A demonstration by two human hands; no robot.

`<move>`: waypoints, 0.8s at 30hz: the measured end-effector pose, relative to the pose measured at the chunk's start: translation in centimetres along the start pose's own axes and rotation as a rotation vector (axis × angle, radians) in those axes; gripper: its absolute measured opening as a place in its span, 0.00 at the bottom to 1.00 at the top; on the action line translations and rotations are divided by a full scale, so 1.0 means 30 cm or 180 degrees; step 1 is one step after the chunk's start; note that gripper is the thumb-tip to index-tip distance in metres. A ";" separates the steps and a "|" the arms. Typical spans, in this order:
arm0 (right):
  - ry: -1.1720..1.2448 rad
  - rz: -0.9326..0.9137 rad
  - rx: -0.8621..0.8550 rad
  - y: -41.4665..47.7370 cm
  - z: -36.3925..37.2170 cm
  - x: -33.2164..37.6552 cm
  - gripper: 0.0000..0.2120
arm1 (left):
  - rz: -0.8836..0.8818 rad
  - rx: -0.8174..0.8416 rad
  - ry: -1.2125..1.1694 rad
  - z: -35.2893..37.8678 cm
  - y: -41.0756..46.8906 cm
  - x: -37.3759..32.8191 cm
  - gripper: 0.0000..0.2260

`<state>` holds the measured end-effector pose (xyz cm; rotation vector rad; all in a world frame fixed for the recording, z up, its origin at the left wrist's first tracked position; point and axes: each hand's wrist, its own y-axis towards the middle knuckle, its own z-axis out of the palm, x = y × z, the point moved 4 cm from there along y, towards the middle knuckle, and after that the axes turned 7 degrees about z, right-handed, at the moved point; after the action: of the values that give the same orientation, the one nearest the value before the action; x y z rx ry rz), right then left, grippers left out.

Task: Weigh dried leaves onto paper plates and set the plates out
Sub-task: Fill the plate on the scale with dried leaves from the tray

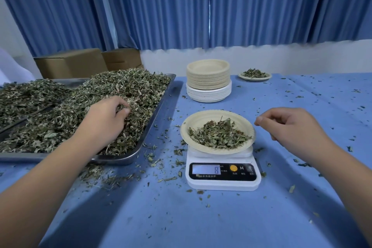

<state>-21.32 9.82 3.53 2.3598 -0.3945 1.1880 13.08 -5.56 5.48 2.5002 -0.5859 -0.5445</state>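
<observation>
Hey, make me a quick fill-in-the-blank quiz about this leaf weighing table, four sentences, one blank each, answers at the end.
1. The paper plate being filled sits on the white ____.
2. The left hand grips dried leaves in the metal ____.
3. The display reads ____.
4. In the plate stack, beige plates sit on ____ ones.
Answers: scale; tray; 8; white.

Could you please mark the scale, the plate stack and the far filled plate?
scale (222,176): head view, front panel.
plate stack (208,80): head view, side of stack.
far filled plate (254,79): head view, near rim.
</observation>
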 end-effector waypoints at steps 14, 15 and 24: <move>0.0016 0.0042 0.0025 0.001 0.006 -0.001 0.11 | -0.0081 0.0529 0.0728 0.015 -0.010 0.022 0.17; 0.0017 0.0041 0.0024 0.001 0.006 0.000 0.11 | -0.0049 0.0512 0.0706 0.016 -0.006 0.006 0.17; -0.0012 0.0082 -0.0005 0.001 0.010 0.000 0.11 | 0.0331 -0.0248 -0.0449 0.051 0.051 -0.243 0.12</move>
<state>-21.12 9.64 3.38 2.3626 -0.4282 1.1947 5.86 -3.69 7.01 2.3568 -0.7296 -0.6940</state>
